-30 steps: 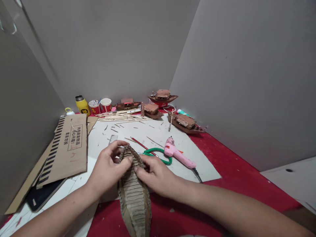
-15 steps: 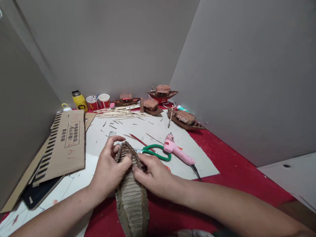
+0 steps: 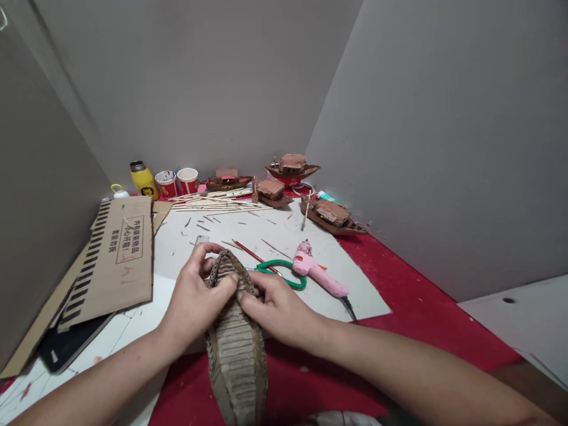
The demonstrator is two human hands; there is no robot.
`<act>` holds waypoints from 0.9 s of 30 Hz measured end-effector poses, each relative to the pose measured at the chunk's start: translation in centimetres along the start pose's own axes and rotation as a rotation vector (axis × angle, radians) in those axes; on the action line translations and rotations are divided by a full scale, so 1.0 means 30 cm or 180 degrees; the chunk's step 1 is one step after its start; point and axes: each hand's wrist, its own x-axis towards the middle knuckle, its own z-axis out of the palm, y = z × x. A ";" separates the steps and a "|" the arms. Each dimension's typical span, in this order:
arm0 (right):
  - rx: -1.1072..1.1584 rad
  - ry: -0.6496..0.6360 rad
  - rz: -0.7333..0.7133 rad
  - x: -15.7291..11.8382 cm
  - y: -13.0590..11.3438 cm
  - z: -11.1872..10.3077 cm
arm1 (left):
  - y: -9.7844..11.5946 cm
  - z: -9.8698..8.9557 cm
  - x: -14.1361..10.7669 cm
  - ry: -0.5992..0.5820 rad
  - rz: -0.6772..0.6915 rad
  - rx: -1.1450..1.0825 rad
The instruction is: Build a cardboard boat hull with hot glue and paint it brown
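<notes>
Both hands grip a cardboard boat hull, long and pointed at its far end, with a ribbed floor of narrow strips and raised corrugated sides. My left hand wraps the left side near the tip, its thumb pressed on the floor inside. On the opposite side, my right hand pinches the wall, thumb inside and fingers behind, partly hidden. Just beyond the hull lie green-handled scissors, a red pencil and a pink glue gun.
Finished-looking model boats stand at the back. Thin wooden sticks lie beside paper cups and a yellow bottle. Flat cardboard covers the left. White paper lies on the red tabletop; grey walls enclose it.
The hull's far tip has risen slightly in view, and both hands keep their hold near it. My right fingers have shifted a little; the things on the table stay put.
</notes>
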 end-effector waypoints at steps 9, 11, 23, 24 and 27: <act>0.0328 -0.0120 0.0028 0.009 0.000 -0.016 | 0.012 -0.033 0.020 -0.0010 -0.0041 -0.0378; 0.0130 -0.0124 -0.0019 0.008 0.004 -0.015 | 0.011 -0.036 0.025 0.0126 0.0085 -0.0355; -0.0605 -0.0063 -0.0357 -0.003 0.026 -0.001 | 0.012 -0.026 0.007 0.0352 0.0531 0.0165; -0.0560 -0.0074 -0.0350 -0.004 0.025 0.001 | 0.010 -0.024 0.007 0.0370 0.0557 0.0204; -0.0384 -0.0113 -0.0277 -0.006 0.025 0.004 | 0.009 -0.024 0.006 0.0408 0.0602 0.0281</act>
